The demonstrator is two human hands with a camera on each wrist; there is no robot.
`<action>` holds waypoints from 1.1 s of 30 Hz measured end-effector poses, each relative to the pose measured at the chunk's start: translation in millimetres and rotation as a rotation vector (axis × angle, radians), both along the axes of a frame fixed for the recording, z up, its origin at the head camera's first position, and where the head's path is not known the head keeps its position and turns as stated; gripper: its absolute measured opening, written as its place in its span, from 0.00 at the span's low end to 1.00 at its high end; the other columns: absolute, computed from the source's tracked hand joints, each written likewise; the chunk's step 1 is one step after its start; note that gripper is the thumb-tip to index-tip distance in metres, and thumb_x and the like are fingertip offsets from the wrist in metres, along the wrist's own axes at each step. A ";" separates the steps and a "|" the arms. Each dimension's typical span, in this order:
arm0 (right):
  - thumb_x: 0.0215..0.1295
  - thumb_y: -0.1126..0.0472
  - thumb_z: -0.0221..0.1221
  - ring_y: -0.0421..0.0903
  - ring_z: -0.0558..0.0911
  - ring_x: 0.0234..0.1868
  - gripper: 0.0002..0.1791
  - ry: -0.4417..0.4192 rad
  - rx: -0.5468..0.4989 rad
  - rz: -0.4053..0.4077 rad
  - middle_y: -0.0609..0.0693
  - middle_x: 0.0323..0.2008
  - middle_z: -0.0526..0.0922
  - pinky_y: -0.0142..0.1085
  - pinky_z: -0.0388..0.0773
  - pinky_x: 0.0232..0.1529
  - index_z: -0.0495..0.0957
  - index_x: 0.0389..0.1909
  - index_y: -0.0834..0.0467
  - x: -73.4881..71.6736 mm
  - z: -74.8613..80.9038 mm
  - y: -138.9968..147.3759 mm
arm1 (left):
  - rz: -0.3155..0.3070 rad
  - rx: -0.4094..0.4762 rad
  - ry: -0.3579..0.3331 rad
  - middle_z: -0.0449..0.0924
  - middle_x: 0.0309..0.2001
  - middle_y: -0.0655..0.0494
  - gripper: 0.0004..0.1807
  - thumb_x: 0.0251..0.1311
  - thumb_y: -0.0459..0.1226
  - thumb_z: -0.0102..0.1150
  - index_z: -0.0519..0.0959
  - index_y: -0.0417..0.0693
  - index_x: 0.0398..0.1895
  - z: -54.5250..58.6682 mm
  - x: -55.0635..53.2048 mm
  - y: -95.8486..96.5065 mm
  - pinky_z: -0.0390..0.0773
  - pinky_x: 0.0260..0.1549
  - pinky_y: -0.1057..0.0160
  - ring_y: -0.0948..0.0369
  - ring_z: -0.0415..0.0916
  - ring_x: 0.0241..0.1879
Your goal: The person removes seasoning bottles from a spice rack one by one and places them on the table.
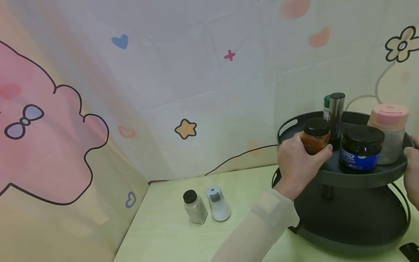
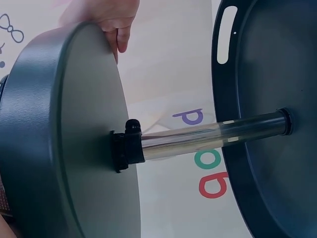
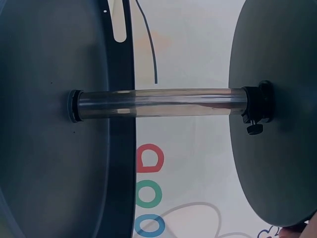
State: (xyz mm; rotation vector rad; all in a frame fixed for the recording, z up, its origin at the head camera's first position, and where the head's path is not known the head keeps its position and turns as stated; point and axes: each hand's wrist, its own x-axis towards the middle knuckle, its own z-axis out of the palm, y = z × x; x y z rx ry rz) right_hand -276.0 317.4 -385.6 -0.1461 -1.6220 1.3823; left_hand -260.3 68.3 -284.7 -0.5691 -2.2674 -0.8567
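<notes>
So your left hand [image 1: 296, 162] is wrapped around the brown jar [image 1: 315, 141], thumb across its front, over the left front part of the upper tray [image 1: 360, 179]. Your hand hides the jar's base, so I can't tell if it's touching the tray. The jar's black lid faces up, long axis close to vertical with a slight lean to the right. Your right hand [image 1: 412, 174] is gripping the tray's right rim, but it's chopped off by the frame edge. The green-capped bottle [image 1: 326, 105] is mostly blocked by the metal cylinder [image 1: 337, 114], and the blue-labelled jar [image 1: 359, 153] covers part of the pink-lidded container [image 1: 391, 140]. That black object [image 1: 410, 251] bottom right is cut off too, no clue what it is.
</notes>
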 end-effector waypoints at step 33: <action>0.65 0.64 0.39 0.35 0.65 0.21 0.17 -0.089 0.111 -0.086 0.38 0.26 0.73 0.27 0.58 0.21 0.74 0.47 0.51 -44.6 -55.9 58.2 | -0.171 0.220 -0.161 0.78 0.32 0.64 0.17 0.48 0.50 0.59 0.73 0.52 0.38 21.2 -1.6 -19.5 0.66 0.23 0.81 0.76 0.71 0.28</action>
